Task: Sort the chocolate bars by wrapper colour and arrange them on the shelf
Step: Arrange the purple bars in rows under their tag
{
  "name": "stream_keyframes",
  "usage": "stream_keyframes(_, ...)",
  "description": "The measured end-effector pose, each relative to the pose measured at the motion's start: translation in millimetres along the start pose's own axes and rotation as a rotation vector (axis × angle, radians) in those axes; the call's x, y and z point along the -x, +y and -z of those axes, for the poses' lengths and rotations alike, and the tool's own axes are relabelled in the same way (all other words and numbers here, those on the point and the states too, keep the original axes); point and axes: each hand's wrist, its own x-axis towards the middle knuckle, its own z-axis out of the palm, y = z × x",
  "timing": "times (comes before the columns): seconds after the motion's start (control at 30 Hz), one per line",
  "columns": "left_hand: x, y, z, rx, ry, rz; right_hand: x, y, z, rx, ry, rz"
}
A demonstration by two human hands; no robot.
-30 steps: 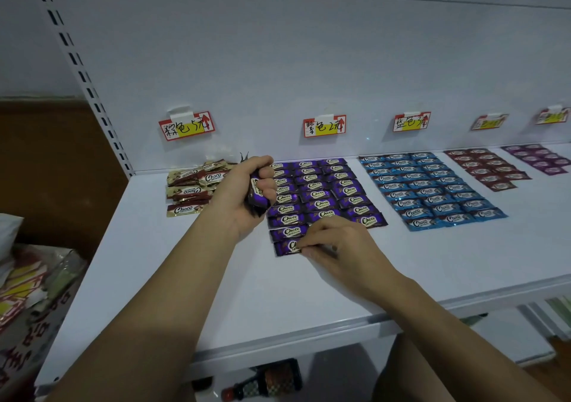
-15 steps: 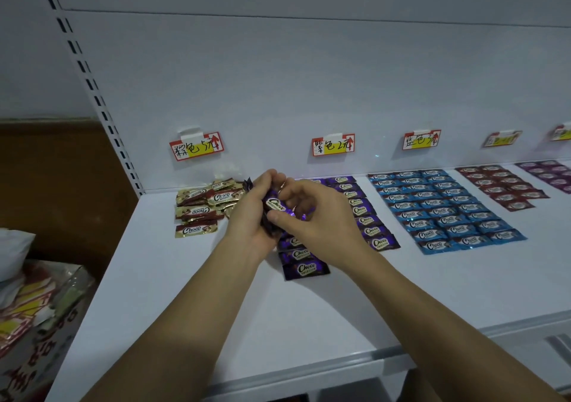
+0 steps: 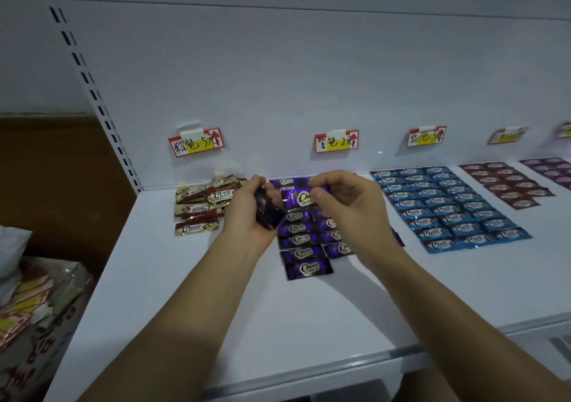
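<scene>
My left hand (image 3: 248,213) grips a small stack of purple chocolate bars (image 3: 267,213) just above the white shelf (image 3: 191,302). My right hand (image 3: 346,203) pinches one purple bar (image 3: 301,198) by its right end, held flat beside the stack. Below both hands lie rows of purple bars (image 3: 304,254) on the shelf, partly hidden by my hands. A loose heap of brown and gold bars (image 3: 200,207) sits to the left. Blue bars (image 3: 445,207) lie in neat rows to the right.
Dark red bars (image 3: 513,185) and violet bars (image 3: 553,169) lie at the far right. Handwritten price tags (image 3: 336,141) hang on the back panel. A cardboard box with packets (image 3: 34,309) stands at the lower left. The shelf's front edge (image 3: 340,367) runs below my forearms.
My right hand went from pressing a bar in the front row up to the left hand, took one purple bar from the stack, and now holds it apart to the right.
</scene>
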Motion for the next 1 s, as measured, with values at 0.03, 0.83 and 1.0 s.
stream_keyframes(0.03,-1,1,0,-0.009,-0.012,-0.001,4,0,9,0.021,-0.017,-0.011)
stream_keyframes(0.83,18,-2,15,-2.016,-0.715,-0.479,80,39,64,0.819,-0.101,0.050)
stream_keyframes(1.0,13,-3,18,-2.029,-0.718,-0.409,77,40,63,0.826,-0.078,0.058)
